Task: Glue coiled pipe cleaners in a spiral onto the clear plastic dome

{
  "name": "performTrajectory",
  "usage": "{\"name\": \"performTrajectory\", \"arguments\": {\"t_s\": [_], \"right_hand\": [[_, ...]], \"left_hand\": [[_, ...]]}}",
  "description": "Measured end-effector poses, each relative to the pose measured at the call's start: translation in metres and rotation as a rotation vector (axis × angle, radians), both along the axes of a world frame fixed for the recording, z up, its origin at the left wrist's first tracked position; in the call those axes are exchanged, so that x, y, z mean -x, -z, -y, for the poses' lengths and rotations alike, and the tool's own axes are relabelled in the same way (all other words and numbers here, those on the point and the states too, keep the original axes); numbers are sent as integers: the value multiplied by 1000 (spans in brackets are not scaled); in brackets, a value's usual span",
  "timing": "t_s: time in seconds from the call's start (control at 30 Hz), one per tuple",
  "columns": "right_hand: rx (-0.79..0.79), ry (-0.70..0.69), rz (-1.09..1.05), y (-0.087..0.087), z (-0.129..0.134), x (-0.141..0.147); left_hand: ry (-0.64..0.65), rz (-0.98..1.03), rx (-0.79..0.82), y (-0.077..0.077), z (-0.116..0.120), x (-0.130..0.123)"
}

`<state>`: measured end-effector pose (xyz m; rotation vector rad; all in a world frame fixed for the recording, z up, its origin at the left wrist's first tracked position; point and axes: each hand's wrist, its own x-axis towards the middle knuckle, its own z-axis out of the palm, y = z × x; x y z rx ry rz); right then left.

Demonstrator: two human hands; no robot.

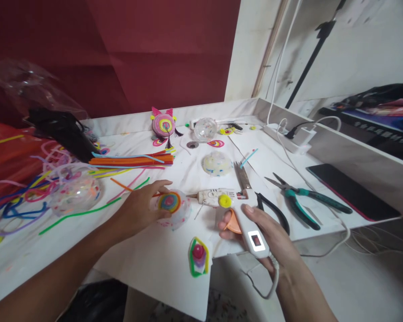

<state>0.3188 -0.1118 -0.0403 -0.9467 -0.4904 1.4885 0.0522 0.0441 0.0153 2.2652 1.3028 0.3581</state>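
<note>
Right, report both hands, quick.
Left hand: holding the clear dome with the coiled disc.
Right hand: closed, holding the glue gun by its handle.

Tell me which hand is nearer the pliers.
Right. The right hand, gripping the glue gun, is just left of the pliers. The left hand is well farther left, at the clear dome beyond the gun's nozzle.

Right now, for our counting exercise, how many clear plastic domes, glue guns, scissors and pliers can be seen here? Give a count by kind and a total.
Clear plastic domes: 4
Glue gun: 1
Scissors: 1
Pliers: 1
Total: 7
</note>
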Motion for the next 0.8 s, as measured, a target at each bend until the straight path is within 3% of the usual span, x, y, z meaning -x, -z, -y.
{"name": "performTrajectory", "arguments": {"t_s": [0.17,0.43,0.63,0.8], "right_hand": [[6,91,13,1,1,-2],[1,84,22,-3,2,-1],[-27,15,9,-8,2,0],[-27,-53,29,-15,-1,5]], "left_hand": [[109,31,-13,6,-15,2],[200,-17,11,-2,-20,1],[188,-105,33,-10,-11,7],[250,-93,15,-4,-16,26]]}}
